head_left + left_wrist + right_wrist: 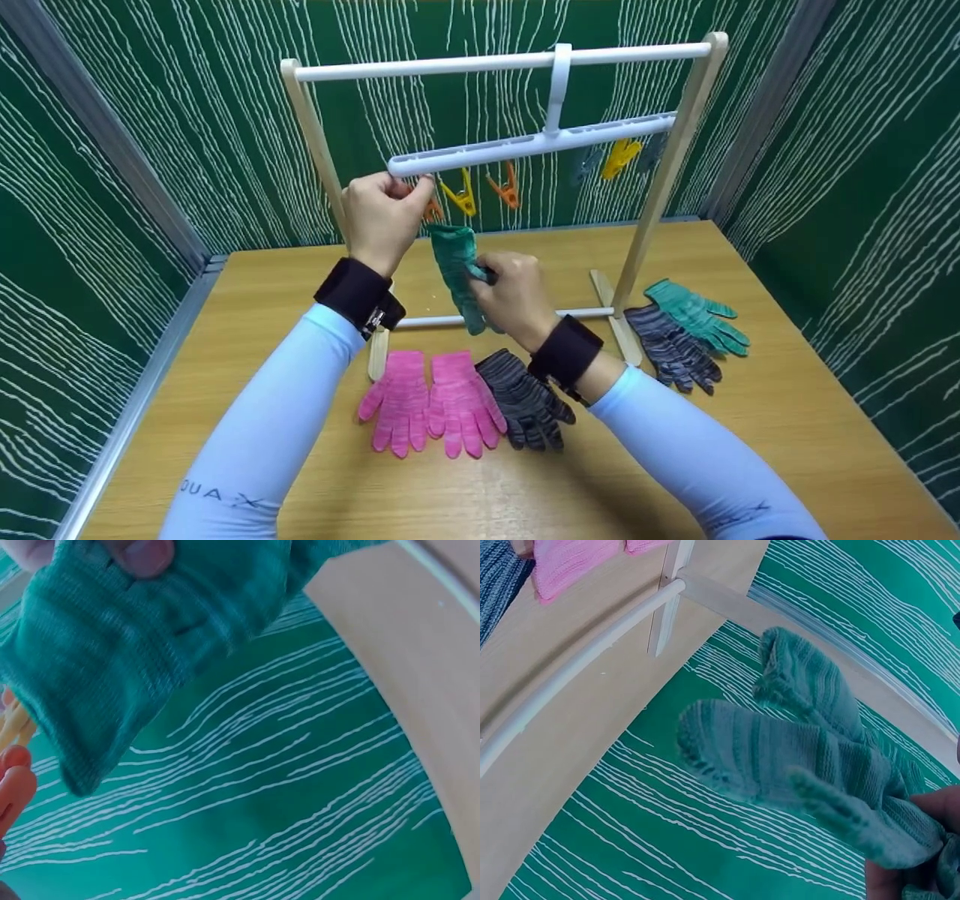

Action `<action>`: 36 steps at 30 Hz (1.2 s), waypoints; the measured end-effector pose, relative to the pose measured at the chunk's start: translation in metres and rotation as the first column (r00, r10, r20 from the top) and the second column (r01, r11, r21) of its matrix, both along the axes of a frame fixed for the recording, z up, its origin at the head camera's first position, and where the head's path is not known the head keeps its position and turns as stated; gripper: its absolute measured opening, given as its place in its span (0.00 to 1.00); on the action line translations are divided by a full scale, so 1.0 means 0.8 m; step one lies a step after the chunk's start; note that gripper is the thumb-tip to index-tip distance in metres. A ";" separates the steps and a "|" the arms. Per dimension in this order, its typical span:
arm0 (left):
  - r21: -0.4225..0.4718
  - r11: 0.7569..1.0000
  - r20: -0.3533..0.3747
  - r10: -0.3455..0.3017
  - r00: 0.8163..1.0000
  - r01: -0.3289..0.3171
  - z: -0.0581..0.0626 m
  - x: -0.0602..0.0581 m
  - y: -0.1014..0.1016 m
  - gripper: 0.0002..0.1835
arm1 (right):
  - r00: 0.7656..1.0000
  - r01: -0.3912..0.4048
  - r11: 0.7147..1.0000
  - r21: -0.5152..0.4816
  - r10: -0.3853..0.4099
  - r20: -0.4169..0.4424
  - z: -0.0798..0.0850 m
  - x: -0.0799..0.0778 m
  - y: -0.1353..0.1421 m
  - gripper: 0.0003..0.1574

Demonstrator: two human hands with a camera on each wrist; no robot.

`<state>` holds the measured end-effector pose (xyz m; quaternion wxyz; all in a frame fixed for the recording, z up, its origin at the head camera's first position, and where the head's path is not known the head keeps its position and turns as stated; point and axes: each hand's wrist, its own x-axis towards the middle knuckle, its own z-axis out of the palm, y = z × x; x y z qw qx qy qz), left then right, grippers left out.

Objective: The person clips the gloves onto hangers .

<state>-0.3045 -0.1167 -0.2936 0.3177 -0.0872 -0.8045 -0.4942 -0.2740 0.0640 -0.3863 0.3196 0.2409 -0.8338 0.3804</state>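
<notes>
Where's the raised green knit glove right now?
In the head view, the green knit glove is near centre, held in the right hand, below the leftmost orange plastic clip.

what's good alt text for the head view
A person's right hand holds a green glove below a white hanger while the left hand pinches an orange clip at its end. Pink, gray and green gloves lie on the table.

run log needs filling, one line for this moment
left hand: pinches orange plastic clip; right hand: holds green knit glove below white plastic hanger; pink knit gloves: on wooden table
</notes>
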 end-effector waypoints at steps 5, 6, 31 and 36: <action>0.005 1.000 -0.042 0.019 0.999 -0.018 -0.006 0.000 0.002 0.19 | 0.998 0.031 0.999 0.022 -0.030 -0.061 -0.001 0.001 -0.006 0.03; 0.005 1.000 -0.046 0.021 0.999 -0.020 -0.007 0.000 0.003 0.19 | 0.997 0.038 0.999 0.027 -0.036 -0.072 -0.001 0.001 -0.007 0.04; 0.023 1.000 -0.064 0.003 0.998 -0.002 -0.007 0.004 0.008 0.21 | 0.973 0.071 0.993 0.091 -0.049 -0.226 0.000 -0.001 -0.022 0.07; 0.027 1.000 -0.061 -0.001 0.998 0.003 -0.007 0.004 0.008 0.21 | 0.982 0.058 0.994 0.094 -0.040 -0.183 0.002 0.000 -0.024 0.06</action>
